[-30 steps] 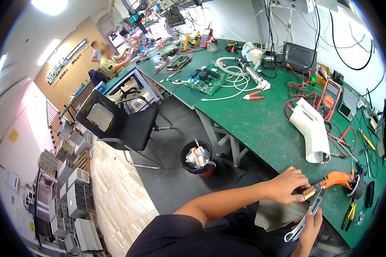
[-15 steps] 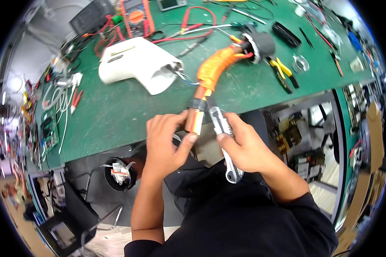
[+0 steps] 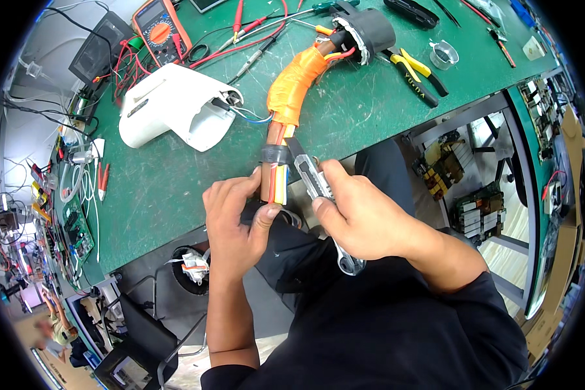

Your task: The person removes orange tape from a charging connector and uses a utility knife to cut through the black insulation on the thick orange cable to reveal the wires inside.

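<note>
Cable bundle (image 3: 276, 179): a thick harness of orange, yellow and white conductors, bound by a dark band and, farther up, an orange tape wrap (image 3: 294, 84), ending in a black round connector (image 3: 365, 27). It runs from the green workbench (image 3: 175, 182) over the bench edge toward the person's lap. Judged from its thickness, the bundle is stiff and fairly heavy; the insulation is soft and easily nicked, so it is best gripped on the taped or banded section, clear of the exposed conductor ends.

Left hand (image 3: 235, 218) is clenched around the lower end of the bundle, thumb pressed against the conductors just below the dark band. Right hand (image 3: 357, 214) is closed around a metal utility knife (image 3: 315, 185), its tip resting against the bundle beside the band, just right of the left thumb.

Near the harness lie a white plastic housing (image 3: 175, 107), yellow-handled pliers (image 3: 413, 68) and a multimeter (image 3: 162, 26).
</note>
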A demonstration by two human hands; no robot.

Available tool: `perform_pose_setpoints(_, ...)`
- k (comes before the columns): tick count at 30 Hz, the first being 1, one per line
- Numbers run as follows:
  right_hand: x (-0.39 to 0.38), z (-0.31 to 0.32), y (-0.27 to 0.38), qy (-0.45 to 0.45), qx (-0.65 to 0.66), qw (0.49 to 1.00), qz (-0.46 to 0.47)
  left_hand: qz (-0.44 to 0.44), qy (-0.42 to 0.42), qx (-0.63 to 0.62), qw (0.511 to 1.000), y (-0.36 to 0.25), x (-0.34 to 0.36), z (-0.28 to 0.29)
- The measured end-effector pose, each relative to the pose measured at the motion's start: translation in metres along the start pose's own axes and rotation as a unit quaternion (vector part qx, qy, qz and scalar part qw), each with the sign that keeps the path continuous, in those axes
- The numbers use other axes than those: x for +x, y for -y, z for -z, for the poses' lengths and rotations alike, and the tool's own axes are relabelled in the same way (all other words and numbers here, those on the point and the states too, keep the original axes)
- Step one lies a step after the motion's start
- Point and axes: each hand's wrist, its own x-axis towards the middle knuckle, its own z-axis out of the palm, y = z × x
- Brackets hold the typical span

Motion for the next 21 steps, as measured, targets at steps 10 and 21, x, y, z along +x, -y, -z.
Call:
perform_pose_setpoints(10, -0.002, -0.023, -0.004, -0.025, 0.04, 0.999, -0.002, -0.012, -0.014, 0.016, 1.0, 0.0, 0.0, -0.003)
perform_pose_setpoints(21, -0.004, -0.03, -0.007, -0.048, 0.051, 0.997, 0.025, 0.0, -0.007, 0.007, 1.0, -0.002, 0.001, -0.002)
